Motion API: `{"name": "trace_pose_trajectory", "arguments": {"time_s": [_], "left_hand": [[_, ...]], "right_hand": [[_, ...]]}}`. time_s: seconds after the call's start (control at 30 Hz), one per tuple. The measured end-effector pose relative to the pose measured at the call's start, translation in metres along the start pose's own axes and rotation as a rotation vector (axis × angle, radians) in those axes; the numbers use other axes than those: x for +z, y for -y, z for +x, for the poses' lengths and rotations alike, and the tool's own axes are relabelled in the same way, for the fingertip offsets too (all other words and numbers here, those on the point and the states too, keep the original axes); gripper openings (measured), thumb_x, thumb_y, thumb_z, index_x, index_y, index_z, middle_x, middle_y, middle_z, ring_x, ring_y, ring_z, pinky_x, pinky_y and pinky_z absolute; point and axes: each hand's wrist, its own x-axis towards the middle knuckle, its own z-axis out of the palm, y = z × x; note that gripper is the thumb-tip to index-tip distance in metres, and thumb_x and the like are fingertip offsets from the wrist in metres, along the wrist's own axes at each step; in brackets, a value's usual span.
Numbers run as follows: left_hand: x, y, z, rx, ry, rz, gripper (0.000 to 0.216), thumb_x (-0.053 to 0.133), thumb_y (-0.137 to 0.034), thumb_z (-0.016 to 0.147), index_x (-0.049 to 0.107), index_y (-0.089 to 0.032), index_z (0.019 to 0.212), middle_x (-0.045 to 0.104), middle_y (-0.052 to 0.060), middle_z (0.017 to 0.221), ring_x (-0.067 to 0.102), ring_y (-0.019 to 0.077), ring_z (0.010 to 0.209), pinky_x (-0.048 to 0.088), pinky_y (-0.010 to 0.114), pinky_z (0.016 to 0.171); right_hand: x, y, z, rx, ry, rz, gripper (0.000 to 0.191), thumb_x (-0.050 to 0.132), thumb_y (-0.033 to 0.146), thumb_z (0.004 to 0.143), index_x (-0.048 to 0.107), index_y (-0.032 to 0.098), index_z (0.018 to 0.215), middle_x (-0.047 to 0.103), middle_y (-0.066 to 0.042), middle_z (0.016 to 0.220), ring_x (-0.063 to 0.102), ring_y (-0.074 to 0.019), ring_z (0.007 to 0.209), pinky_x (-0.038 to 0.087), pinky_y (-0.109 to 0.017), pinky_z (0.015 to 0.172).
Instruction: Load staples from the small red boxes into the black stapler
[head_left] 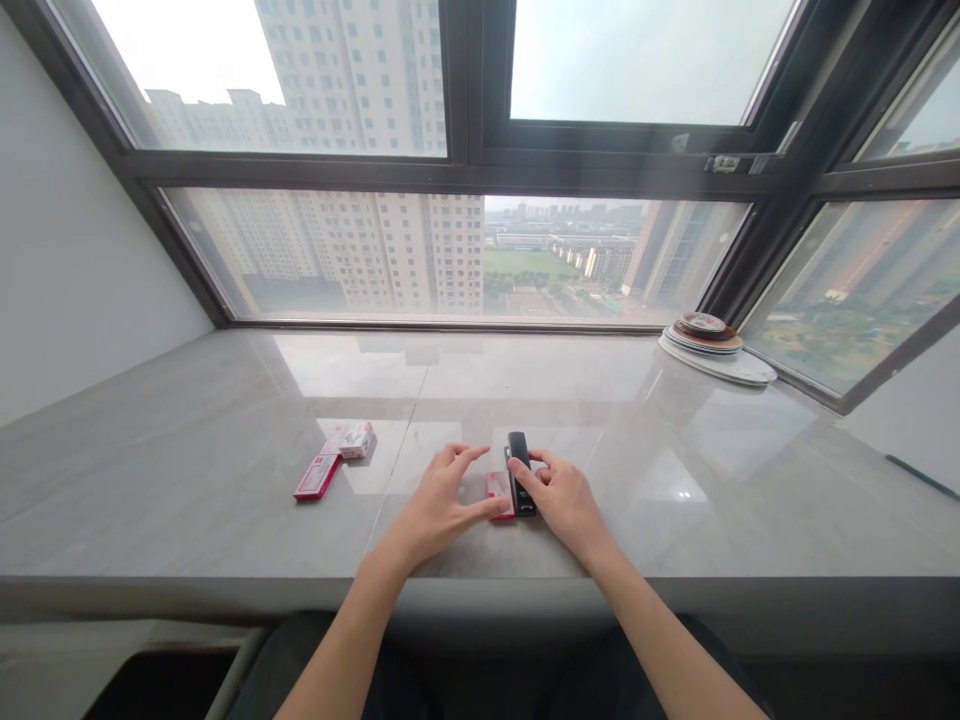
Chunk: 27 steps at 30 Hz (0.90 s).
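Observation:
A slim black device (518, 467) lies on the grey stone windowsill (225, 420), right of a small red box (498, 491). My right hand (564, 500) rests against the device's right side with thumb and fingers curled onto it. My left hand (442, 502) hovers over the sill with fingers spread, its thumb tip touching the small red box.
A flat red box (317, 476) and a red-and-white box (349, 439) lie to the left on the sill. A stack of round plates (712, 345) sits at the far right by the window. The sill's front edge runs just below my wrists.

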Motion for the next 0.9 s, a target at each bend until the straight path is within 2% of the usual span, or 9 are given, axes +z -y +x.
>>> {"name": "trace_pose_trajectory", "arguments": {"time_s": [0.1, 0.17, 0.2, 0.27, 0.43, 0.57, 0.7, 0.83, 0.9], "left_hand": [[-0.028, 0.026, -0.022, -0.42, -0.488, 0.264, 0.04, 0.056, -0.055, 0.096, 0.062, -0.025, 0.123, 0.061, 0.012, 0.121, 0.054, 0.0355, 0.119, 0.042, 0.054, 0.103], [-0.051, 0.054, -0.041, -0.74, -0.746, 0.437, 0.052, 0.058, -0.058, 0.093, 0.058, -0.021, 0.128, 0.057, 0.018, 0.13, 0.046, 0.0437, 0.128, 0.039, 0.062, 0.103], [-0.062, 0.068, -0.051, -0.828, -0.753, 0.476, 0.061, 0.059, -0.061, 0.09, 0.055, -0.02, 0.134, 0.054, 0.02, 0.135, 0.044, 0.0464, 0.131, 0.038, 0.065, 0.104], [-0.079, 0.09, -0.066, -0.869, -0.616, 0.52, 0.068, 0.056, -0.063, 0.09, 0.05, -0.022, 0.144, 0.055, 0.02, 0.137, 0.045, 0.048, 0.13, 0.038, 0.065, 0.103], [-0.091, 0.09, -0.079, -0.618, -0.139, 0.463, 0.065, 0.055, -0.057, 0.092, 0.05, -0.029, 0.15, 0.064, 0.011, 0.127, 0.06, 0.0367, 0.116, 0.047, 0.048, 0.097], [-0.085, 0.069, -0.073, -0.412, 0.077, 0.224, 0.074, 0.07, -0.062, 0.083, 0.052, -0.03, 0.148, 0.064, 0.006, 0.133, 0.062, 0.0301, 0.118, 0.048, 0.039, 0.102], [-0.071, 0.047, -0.052, -0.362, 0.06, 0.129, 0.065, 0.079, -0.065, 0.074, 0.066, -0.028, 0.126, 0.067, 0.006, 0.117, 0.066, 0.0269, 0.098, 0.053, 0.038, 0.086], [-0.041, 0.015, -0.018, -0.109, -0.03, 0.047, 0.056, 0.084, -0.064, 0.072, 0.067, -0.029, 0.113, 0.063, 0.005, 0.117, 0.064, 0.0251, 0.099, 0.053, 0.037, 0.087], [-0.022, 0.001, -0.001, 0.011, -0.004, 0.03, 0.055, 0.086, -0.06, 0.072, 0.067, -0.029, 0.113, 0.064, 0.005, 0.115, 0.062, 0.0265, 0.105, 0.051, 0.038, 0.09]], "right_hand": [[0.0, 0.001, -0.001, 0.006, 0.004, 0.008, 0.062, 0.055, 0.073, 0.092, 0.073, 0.019, 0.115, 0.048, 0.006, 0.052, 0.05, -0.0166, 0.055, 0.034, -0.027, 0.056], [0.0, 0.002, -0.001, 0.009, 0.008, 0.014, 0.061, 0.055, 0.073, 0.092, 0.073, 0.019, 0.115, 0.047, 0.006, 0.052, 0.049, -0.0166, 0.055, 0.034, -0.028, 0.056], [0.0, 0.002, -0.001, 0.011, 0.01, 0.018, 0.061, 0.055, 0.073, 0.092, 0.073, 0.019, 0.115, 0.046, 0.006, 0.052, 0.049, -0.0166, 0.054, 0.034, -0.028, 0.056], [-0.001, 0.002, -0.001, 0.016, 0.015, 0.027, 0.061, 0.056, 0.072, 0.092, 0.072, 0.019, 0.117, 0.047, 0.007, 0.052, 0.048, -0.0166, 0.054, 0.034, -0.028, 0.056], [-0.001, 0.002, -0.001, 0.009, 0.019, 0.029, 0.06, 0.056, 0.07, 0.092, 0.071, 0.018, 0.119, 0.046, 0.006, 0.052, 0.047, -0.0167, 0.054, 0.034, -0.027, 0.057], [-0.002, 0.003, -0.001, 0.014, 0.016, 0.03, 0.058, 0.055, 0.069, 0.092, 0.071, 0.019, 0.116, 0.047, 0.006, 0.052, 0.048, -0.0172, 0.054, 0.034, -0.028, 0.057], [-0.002, 0.004, -0.001, 0.003, 0.015, 0.027, 0.057, 0.055, 0.07, 0.092, 0.072, 0.02, 0.114, 0.048, 0.006, 0.051, 0.048, -0.0175, 0.053, 0.035, -0.028, 0.057], [-0.001, 0.003, -0.001, -0.005, 0.0, 0.019, 0.06, 0.055, 0.07, 0.091, 0.073, 0.019, 0.116, 0.051, 0.005, 0.05, 0.05, -0.0179, 0.053, 0.035, -0.028, 0.056], [-0.001, 0.002, 0.0, -0.011, 0.0, 0.017, 0.062, 0.056, 0.071, 0.091, 0.072, 0.017, 0.118, 0.052, 0.004, 0.05, 0.051, -0.0181, 0.053, 0.035, -0.028, 0.055]]}}
